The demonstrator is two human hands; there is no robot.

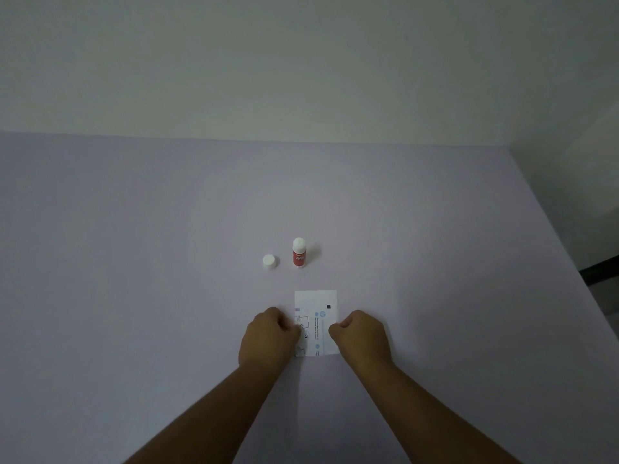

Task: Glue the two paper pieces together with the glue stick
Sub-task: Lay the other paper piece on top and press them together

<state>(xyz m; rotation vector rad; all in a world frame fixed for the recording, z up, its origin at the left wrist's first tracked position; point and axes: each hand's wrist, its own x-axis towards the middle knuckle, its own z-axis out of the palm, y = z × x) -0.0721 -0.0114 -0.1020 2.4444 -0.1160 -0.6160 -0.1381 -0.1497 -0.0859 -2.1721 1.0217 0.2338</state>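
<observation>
The printed paper (316,321) lies flat on the pale lilac tabletop (134,262), between the two hands. It is a white, upright rectangle with small line drawings down its left side, a column of blue-dotted text lines down the middle, and one small black square near its upper right corner. Whether it is a single sheet or two pieces stacked cannot be told from this view. The left hand (269,338) rests on the paper's left edge with its fingers curled inward into a loose fist; the fingertips are hidden beneath the hand, so whether they pinch the paper or only press on it cannot be told. The right hand (361,334) sits at the paper's right edge, likewise curled, its knuckles touching or overlapping the lower right margin; its grip also cannot be told. Beyond the hands, farther from the person and just past the top edge of the paper, the glue stick (298,252) stands upright on the tabletop. It has a red body with white lettering too small to read, and its white glue end is exposed. Its white cap (269,261) sits separately on the tabletop just to the left of the stick, ahead of the left hand, apart from both stick and paper.
</observation>
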